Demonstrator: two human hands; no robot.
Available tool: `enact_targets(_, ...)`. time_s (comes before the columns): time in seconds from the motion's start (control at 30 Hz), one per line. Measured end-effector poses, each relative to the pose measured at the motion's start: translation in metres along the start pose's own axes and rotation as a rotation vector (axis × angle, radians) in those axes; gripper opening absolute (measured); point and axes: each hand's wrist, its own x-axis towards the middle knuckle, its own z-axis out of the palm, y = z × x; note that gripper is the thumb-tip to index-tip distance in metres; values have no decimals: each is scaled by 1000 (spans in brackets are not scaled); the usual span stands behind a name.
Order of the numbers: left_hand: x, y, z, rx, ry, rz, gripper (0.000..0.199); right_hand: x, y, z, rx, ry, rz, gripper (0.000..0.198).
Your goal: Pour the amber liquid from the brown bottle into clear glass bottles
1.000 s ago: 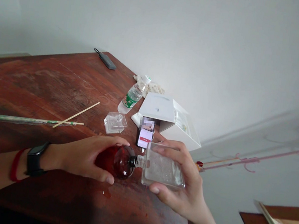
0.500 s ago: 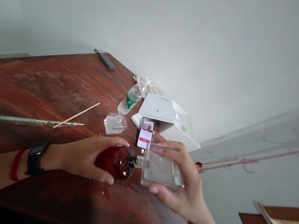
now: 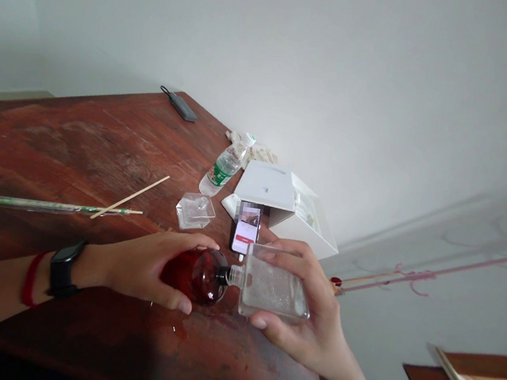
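Note:
My left hand point(image 3: 143, 266), with a black watch and a red band on its wrist, is closed around a dark red, see-through round bottle point(image 3: 204, 278). The bottle lies tilted, its black neck point(image 3: 222, 275) pointing right. My right hand point(image 3: 319, 308) grips a clear, flat, rectangular bottle point(image 3: 273, 286) by its far end and sides. The two necks meet end to end above the table; whether one sits inside the other is too small to tell. A wet puddle point(image 3: 179, 331) glistens on the wood below the red bottle.
On the brown wooden table point(image 3: 63, 146) stand a water bottle point(image 3: 222, 170) and a clear plastic tray point(image 3: 195, 212). A lit phone point(image 3: 246, 229) leans by a white box point(image 3: 266, 182). Wooden sticks point(image 3: 131, 197) lie left, a grey device point(image 3: 183, 107) at the back. The wall borders the right.
Very little differs. The view has shifted slightly, and the clear bottle with my right hand sits a touch further left. Both hands keep their holds.

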Motion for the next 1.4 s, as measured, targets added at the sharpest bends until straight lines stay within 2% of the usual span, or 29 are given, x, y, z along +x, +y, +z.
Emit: enact_targets(1.4, 0, 1, 0, 69, 48, 32, 78, 9, -2, -10, -145, -57, -25, 60)
